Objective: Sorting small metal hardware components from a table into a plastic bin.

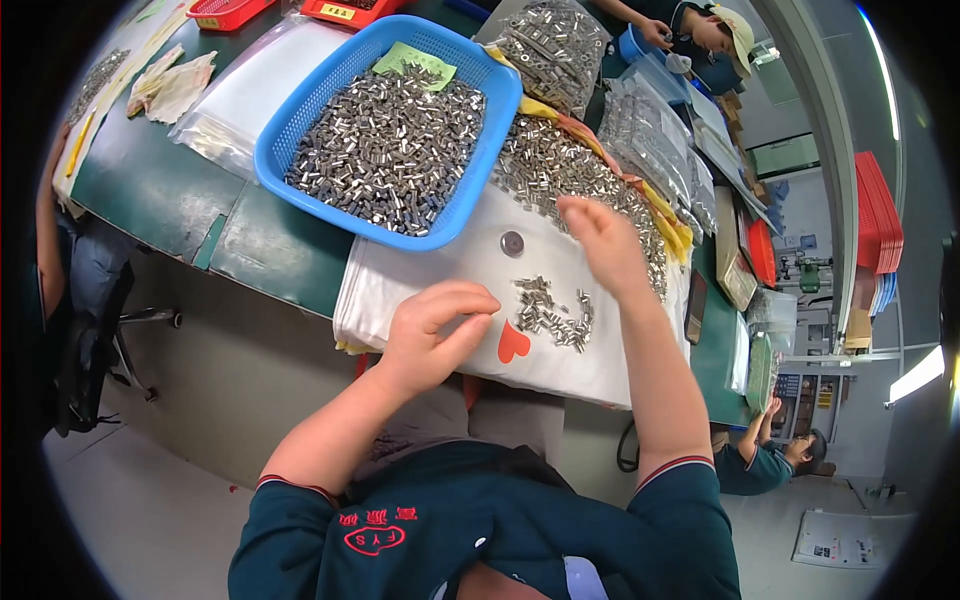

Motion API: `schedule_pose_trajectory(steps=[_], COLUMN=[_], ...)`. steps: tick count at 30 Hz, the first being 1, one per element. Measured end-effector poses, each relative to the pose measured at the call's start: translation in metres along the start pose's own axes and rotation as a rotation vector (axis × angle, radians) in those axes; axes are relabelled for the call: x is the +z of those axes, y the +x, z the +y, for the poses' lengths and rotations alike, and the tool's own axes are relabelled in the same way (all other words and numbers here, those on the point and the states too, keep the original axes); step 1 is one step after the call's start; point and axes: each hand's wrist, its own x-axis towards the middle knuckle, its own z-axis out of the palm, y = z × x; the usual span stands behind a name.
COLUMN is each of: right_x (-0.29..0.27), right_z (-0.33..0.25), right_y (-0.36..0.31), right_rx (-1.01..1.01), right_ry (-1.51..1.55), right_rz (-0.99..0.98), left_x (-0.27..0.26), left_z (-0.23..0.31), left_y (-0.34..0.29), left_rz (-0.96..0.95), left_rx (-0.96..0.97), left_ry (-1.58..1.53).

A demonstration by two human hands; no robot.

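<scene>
Left hand [437, 332] hung over the white cloth [420, 275], left of the small metal cylinders [555, 318] and the red heart shape [514, 343]; thumb and index tips were close together, other fingers curled, couldn't tell if a piece was between them. Right hand [607, 243] was farther out, at the near side of the big cylinder heap [548, 160]; fingers bent together, tips pointing left, grip contents couldn't be told. The small cylinders lay loose in a scattered cluster on the cloth, between the hands and just right of the heart. Dark round disc [512, 243] sat on the cloth, beyond the cluster. Blue perforated basket [383, 236], far left, held many more cylinders plus a yellow-green slip [415, 64]. Clear bag of metal parts [550, 50] stood at the far side, right of the basket.
</scene>
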Motion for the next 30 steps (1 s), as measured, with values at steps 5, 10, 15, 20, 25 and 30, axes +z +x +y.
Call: schedule_pose_trajectory(steps=[5,10,15,20,25,30], right_x=[0.052,0.084,0.09,0.086,0.087,0.088], right_z=[0.038,0.02,0.026,0.029,0.03,0.036], right_y=[-0.055,-0.074,-0.087,-0.098,-0.113,-0.13], right_rx=[-0.304,-0.371,-0.409,-0.424,-0.446,-0.455], right_ry=[-0.325,-0.396,-0.349,-0.324,-0.26,-0.206], right_rz=[0.205,0.303,0.385,0.376,0.376,0.375], left_x=[0.002,0.029,0.063,0.075,0.087,0.088], left_z=[0.009,-0.008,-0.031,-0.035,-0.039,-0.044], left_y=[-0.042,-0.088,-0.098,-0.087,-0.078,-0.066], left_rz=[-0.213,-0.425,-0.238,-0.125,-0.045,-0.181], left_rx=[-0.336,-0.879,-1.285,-1.401,-1.511,-1.447], left_ry=[-0.549,-0.711,-0.834,-0.965,-1.131,-1.253])
